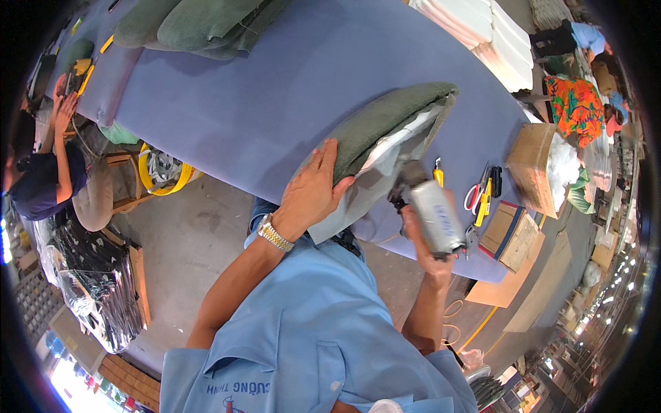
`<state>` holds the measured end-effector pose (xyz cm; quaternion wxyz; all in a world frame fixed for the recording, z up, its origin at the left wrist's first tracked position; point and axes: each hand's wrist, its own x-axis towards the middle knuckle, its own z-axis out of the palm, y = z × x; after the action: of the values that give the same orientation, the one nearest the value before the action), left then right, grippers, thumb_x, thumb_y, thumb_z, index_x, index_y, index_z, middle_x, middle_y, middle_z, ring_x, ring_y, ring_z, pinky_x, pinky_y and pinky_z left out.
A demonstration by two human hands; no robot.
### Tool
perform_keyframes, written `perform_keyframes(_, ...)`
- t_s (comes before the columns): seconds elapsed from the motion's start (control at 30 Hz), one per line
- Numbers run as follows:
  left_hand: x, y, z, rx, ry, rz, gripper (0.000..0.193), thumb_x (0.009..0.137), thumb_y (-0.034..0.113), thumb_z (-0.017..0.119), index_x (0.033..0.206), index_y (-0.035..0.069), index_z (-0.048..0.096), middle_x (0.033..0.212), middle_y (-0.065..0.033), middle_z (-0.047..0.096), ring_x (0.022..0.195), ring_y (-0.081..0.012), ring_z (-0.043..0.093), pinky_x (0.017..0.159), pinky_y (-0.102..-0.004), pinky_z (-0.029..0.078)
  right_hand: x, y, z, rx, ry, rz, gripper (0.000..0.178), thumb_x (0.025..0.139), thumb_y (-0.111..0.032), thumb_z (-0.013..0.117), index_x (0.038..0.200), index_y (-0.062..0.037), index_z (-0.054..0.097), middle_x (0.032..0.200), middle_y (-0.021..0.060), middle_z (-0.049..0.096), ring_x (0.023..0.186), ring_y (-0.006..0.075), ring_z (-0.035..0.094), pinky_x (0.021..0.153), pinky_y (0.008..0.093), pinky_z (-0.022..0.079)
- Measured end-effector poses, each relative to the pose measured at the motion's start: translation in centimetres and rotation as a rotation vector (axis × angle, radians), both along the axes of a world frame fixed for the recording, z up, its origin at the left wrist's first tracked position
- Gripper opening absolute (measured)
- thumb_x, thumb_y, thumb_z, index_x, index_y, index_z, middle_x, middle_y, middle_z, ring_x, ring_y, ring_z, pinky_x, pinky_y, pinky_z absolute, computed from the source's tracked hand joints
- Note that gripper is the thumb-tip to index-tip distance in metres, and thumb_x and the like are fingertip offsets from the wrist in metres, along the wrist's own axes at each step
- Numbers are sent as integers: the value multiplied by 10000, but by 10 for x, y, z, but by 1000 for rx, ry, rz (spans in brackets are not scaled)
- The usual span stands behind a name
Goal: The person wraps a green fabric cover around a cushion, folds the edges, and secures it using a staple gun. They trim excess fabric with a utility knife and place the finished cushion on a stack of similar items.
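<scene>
A dark green fabric-covered cushion (385, 120) stands tilted on the blue-covered table in front of me, its white inner layer and a grey flap of backing (354, 199) exposed on the side facing me. My left hand (313, 186), with a metal-banded watch at the wrist, grips the cushion's near left end, fingers over the green fabric and thumb along its edge. In my right hand (423, 237) is a silver and dark staple gun (437, 217), blurred by motion. Its head is close to the grey backing; whether it touches cannot be seen.
On the table's right lie a yellow cutter (438, 172), red-handled scissors (474, 196) and another yellow knife (483, 206). Beyond them stands a cardboard box (533, 165) with white stuffing. Green cushions (200, 27) lie at the far left. A co-worker (51, 172) works at left.
</scene>
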<state>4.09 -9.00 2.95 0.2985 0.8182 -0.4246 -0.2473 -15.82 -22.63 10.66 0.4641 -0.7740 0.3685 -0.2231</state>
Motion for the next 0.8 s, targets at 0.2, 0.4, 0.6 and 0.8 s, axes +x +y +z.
perform_keyframes(0.2,-1,-2,8,54,32,2,795,983,337,688,1580,-9,293,1518,-329,471,1359,-496,516,1032,-530,521,18,-3,-38,93,21,278,361,708,-91,807,1033,21,699,945,138,687,795,278,670,739,331,518)
perform_keyframes(0.4,-6,-3,3,69,23,3,829,945,257,723,1585,-27,279,1556,-311,438,1430,-466,457,1120,-500,468,24,-7,-33,111,53,298,348,698,-95,807,1010,16,699,903,130,666,765,289,654,716,337,509)
perform_keyframes(0.6,-9,-4,4,95,60,-5,825,964,293,699,1588,-33,270,1608,-269,391,1460,-466,422,1169,-528,421,23,-6,-31,147,90,304,348,700,-105,807,1015,5,707,906,129,669,766,288,658,711,336,509)
perform_keyframes(0.8,-13,-2,6,91,52,6,855,933,245,721,1598,-26,256,1620,-254,381,1470,-455,413,1180,-516,415,24,-8,-29,104,162,377,333,719,-90,788,1028,-11,693,887,132,671,771,282,668,716,339,516)
